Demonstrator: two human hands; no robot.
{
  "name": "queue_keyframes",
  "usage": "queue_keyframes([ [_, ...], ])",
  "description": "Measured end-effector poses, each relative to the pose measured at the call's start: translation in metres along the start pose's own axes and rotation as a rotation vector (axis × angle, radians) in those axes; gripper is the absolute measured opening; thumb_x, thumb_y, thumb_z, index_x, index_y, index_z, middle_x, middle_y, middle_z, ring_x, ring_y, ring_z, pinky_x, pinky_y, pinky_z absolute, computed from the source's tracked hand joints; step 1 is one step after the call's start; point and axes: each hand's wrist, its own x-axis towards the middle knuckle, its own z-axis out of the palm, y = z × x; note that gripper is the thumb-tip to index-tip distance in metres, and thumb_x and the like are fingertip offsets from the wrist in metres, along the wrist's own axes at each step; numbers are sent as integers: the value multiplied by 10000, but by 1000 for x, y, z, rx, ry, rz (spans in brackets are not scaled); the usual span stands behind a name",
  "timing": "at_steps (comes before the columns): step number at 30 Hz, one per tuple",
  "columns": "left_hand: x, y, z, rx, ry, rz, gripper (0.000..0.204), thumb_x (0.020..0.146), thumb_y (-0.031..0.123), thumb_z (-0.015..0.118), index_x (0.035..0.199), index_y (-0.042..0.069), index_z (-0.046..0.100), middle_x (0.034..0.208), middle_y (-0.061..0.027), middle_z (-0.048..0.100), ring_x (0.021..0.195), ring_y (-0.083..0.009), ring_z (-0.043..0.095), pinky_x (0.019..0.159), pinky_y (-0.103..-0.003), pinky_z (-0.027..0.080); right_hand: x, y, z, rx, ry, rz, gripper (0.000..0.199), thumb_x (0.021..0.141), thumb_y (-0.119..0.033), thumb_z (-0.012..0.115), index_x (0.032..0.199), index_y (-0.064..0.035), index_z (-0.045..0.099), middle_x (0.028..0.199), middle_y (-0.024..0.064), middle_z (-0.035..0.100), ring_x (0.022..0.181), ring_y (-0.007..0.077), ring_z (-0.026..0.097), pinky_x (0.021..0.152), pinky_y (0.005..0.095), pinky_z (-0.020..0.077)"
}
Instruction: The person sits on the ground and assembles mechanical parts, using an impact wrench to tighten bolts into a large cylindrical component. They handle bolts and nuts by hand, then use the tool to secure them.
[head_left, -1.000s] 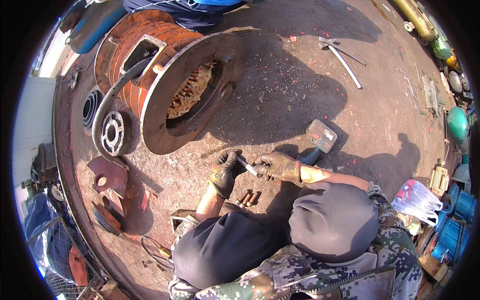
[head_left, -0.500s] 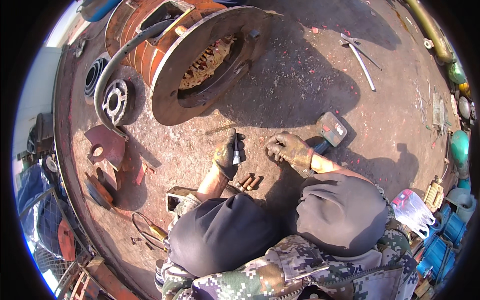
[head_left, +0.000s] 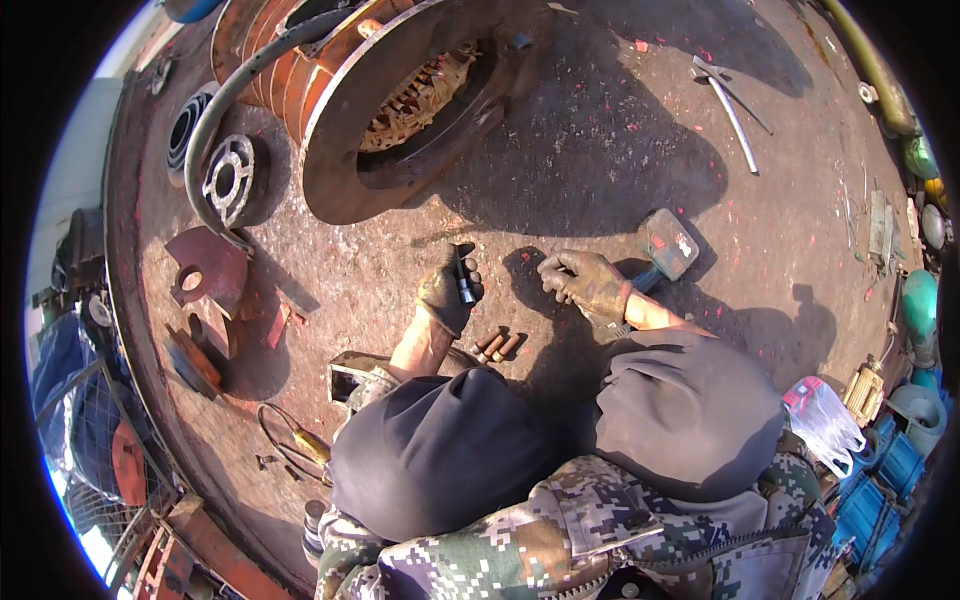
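Observation:
My left hand [head_left: 447,298], in a dirty work glove, is closed around a socket [head_left: 466,290] with a dark shaft and a shiny metal end. To its right my gloved right hand [head_left: 588,281] is raised with its fingers curled in; whatever may be inside them is hidden. Behind and partly under that hand lies a cordless power tool, its battery [head_left: 671,244] facing away and its front end mostly covered. Several brownish metal pins or bolts [head_left: 497,347] lie on the ground just below my left hand.
A large orange motor housing [head_left: 330,170] with exposed windings stands ahead. At left are a slotted metal ring [head_left: 232,180], a rusty bracket [head_left: 207,275] and a cable with a yellow handle [head_left: 310,445]. A hammer [head_left: 735,120] lies far right; blue fittings [head_left: 870,510] sit near right.
The view has shifted slightly. My left hand has turned the socket a little, and its fingers wrap it more closely. My right hand stays curled in nearly the same place.

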Motion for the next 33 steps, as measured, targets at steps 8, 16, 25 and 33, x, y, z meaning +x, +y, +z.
queue_keyframes([
  [8, -18, 19, -5, 190, 36, 250, 291, 1116, 198, 526, 1361, 51, 579, 1028, -82, 684, 834, -179, 660, 736, -326, 589, -2, 9, -4, -409, 30, -140, 350, 1011, -301, 654, 1250, -50, 700, 1136, 116, 753, 1070, 260, 720, 939, 383, 547],
  [16, -46, 5, -18, 824, 131, 185, 392, 1110, 318, 552, 1376, 40, 628, 941, -45, 704, 632, -85, 564, 615, -247, 509, -18, 35, -27, -708, 0, -210, 330, 998, -293, 629, 1250, -87, 687, 1148, 153, 716, 1051, 343, 705, 907, 431, 548],
  [25, -26, -37, -85, 920, 102, 362, 636, 1022, 28, 618, 1608, 119, 389, 1129, -83, 684, 816, -137, 641, 689, -269, 532, -14, 44, -15, -861, 71, -473, 283, 972, -251, 635, 1197, -85, 680, 1183, 175, 677, 1118, 398, 639, 954, 507, 516],
  [33, -34, -40, -111, 1720, 379, 765, 554, 866, 54, 708, 1407, 151, 637, 1289, -189, 663, 1180, -410, 633, 998, -462, 524, -25, 50, -38, -1050, 5, -378, 285, 950, -143, 691, 1229, -85, 705, 1252, 117, 698, 1179, 342, 647, 1004, 442, 532],
])
